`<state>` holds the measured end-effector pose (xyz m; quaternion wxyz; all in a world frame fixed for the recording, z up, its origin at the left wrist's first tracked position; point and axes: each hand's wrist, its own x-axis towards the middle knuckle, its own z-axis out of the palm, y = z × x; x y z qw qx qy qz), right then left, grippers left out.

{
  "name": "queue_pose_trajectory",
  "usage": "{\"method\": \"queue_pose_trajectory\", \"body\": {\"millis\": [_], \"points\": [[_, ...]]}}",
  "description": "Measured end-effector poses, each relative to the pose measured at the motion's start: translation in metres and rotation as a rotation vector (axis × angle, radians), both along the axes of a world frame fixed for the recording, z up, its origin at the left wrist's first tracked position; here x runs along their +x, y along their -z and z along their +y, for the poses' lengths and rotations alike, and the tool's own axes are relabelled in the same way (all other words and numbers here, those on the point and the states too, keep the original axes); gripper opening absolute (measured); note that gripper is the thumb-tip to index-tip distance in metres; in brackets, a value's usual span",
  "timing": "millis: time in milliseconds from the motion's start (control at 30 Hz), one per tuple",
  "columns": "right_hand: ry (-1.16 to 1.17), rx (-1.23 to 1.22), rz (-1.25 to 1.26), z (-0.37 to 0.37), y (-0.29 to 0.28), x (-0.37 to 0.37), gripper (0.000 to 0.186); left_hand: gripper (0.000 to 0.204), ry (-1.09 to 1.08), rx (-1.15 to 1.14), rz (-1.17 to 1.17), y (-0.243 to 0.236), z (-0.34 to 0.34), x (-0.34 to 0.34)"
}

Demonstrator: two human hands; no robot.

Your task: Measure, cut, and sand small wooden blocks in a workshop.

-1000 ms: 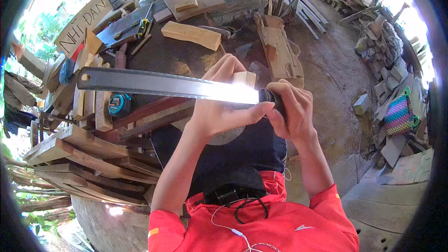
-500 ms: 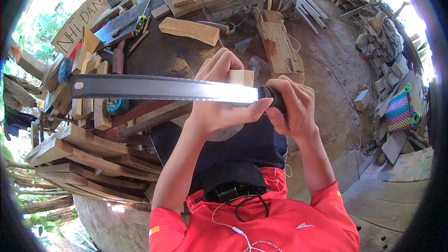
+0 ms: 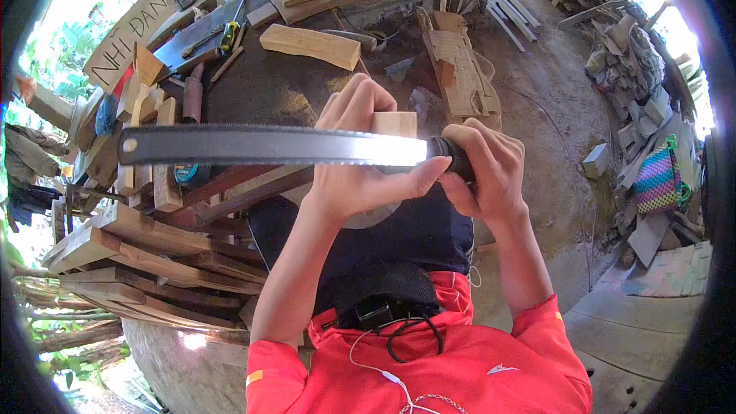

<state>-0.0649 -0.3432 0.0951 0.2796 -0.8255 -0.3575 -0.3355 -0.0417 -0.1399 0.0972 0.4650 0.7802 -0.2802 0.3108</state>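
Observation:
A long narrow saw (image 3: 253, 145), with fine teeth along its edges and a hole at its far-left end, lies crosswise before me. My right hand (image 3: 492, 169) is wrapped around its black handle. My left hand (image 3: 341, 184) is behind the blade and partly covered by it. Its fingers curl round a pale wooden block (image 3: 395, 123), while its thumb stretches right to the base of the blade by the handle. The blade hides the lower part of the block, so whether the teeth touch it I cannot tell.
Beyond my hands a larger wood piece (image 3: 310, 46) lies on the dark bench. A yellow-and-black screwdriver (image 3: 229, 37) and a lettered board (image 3: 130, 37) are at the left. Stacked curved planks (image 3: 153, 241) stand nearer. A woven bag (image 3: 658, 176) sits among scraps at right.
The saw and both hands have shifted very slightly, with the right hand a little further right. More of the wooden block's face shows above the blade. Both grips look the same.

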Motion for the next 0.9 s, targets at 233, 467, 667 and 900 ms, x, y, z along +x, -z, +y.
{"method": "queue_pose_trajectory", "body": {"millis": [233,467,667,900], "points": [[-0.002,0.007,0.024,-0.0008,0.0005,-0.0019,0.038,0.066,-0.020,0.018,-0.051,0.0001,0.0001,-0.0013],[0.085,0.064,0.070,0.0020,0.0058,-0.0047,0.033,0.057,-0.011,0.008,-0.032,-0.0019,-0.0009,-0.0062],[0.047,0.073,0.099,-0.0002,0.0037,-0.0050,0.033,0.065,0.023,-0.035,0.042,-0.0003,0.0013,-0.0038],[-0.006,0.010,0.084,-0.0038,-0.0004,-0.0033,0.034,0.071,0.116,-0.051,0.057,0.0024,0.0072,-0.0003]]}}
